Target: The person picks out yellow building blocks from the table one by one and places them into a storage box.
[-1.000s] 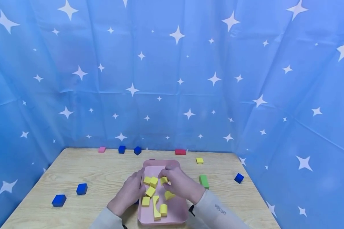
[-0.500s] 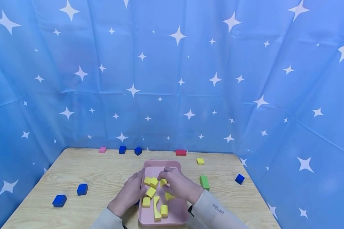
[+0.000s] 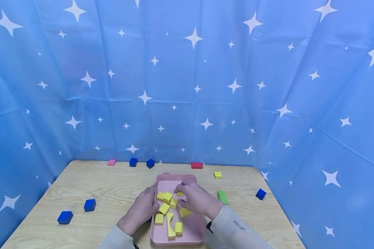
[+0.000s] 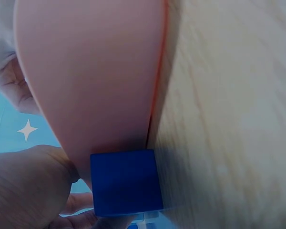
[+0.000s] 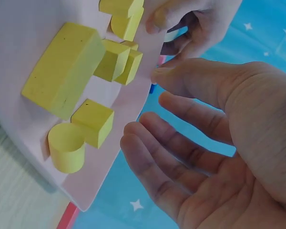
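Observation:
A pink tray (image 3: 191, 235) stands near the table's front, with several yellow blocks inside, among them an arch block (image 3: 170, 234) and a cylinder (image 5: 66, 149). My left hand (image 3: 140, 209) grips the tray's left wall, thumb at the rim. Beside that wall, on the tabletop, a blue cube (image 4: 126, 183) partly covers the left fingers in the left wrist view. Over the tray's right side is my right hand (image 3: 197, 199), fingers loosely bent and apart, holding nothing. A yellow block (image 3: 173, 203) lies just left of its fingertips. The right hand partly hides other yellow blocks in the head view.
Two blue blocks (image 3: 64, 217) lie at the left. Along the back edge are a pink block (image 3: 111, 162), two more blue ones and a red block (image 3: 196, 165). To the right sit a green block (image 3: 222, 197), a yellow block (image 3: 217, 175) and a blue cube (image 3: 260, 194).
My right hand has let go of a yellow block, which now lies beside the other yellow blocks, and has shifted slightly right. The left hand has stayed on the tray.

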Tool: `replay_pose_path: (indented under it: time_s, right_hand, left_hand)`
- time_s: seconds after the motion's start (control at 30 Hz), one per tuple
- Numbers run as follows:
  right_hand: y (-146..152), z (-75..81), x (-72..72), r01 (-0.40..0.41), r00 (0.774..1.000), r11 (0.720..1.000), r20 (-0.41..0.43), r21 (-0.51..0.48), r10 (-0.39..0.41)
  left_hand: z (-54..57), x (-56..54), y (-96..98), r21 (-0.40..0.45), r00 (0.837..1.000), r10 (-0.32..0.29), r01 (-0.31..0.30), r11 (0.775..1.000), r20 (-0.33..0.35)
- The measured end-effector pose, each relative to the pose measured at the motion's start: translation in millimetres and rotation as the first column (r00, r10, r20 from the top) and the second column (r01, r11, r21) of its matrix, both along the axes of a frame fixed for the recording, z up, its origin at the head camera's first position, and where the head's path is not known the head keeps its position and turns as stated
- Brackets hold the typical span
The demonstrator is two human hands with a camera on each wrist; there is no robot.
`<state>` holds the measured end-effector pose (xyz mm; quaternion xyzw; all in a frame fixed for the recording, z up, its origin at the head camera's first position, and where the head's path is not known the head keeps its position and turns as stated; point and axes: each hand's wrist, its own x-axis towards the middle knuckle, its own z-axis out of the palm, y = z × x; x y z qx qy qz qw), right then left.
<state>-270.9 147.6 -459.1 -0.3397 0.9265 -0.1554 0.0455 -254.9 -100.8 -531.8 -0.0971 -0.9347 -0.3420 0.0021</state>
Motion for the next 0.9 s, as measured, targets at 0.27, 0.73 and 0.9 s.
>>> replay_pose_path:
  time_s: [0.27,0.73,0.9]
  right_hand:
    - [10,-4.1,-5.2,0.052,0.999,0.997,-0.004,-0.048,-0.052]
    - [28,-12.0,-23.0,0.233,0.973,0.968,0.027,-0.090,-0.231]
    - [37,-14.2,-32.2,0.279,0.960,0.952,0.030,-0.128,-0.278]
  left_hand:
    - [-1.1,-0.7,0.9,-0.015,1.000,0.000,0.000,1.000,-0.013]
    - [1.2,-1.3,1.7,-0.016,1.000,0.001,-0.001,1.000,0.010]
    - [0.5,-1.5,1.7,-0.018,1.000,0.003,-0.003,1.000,0.009]
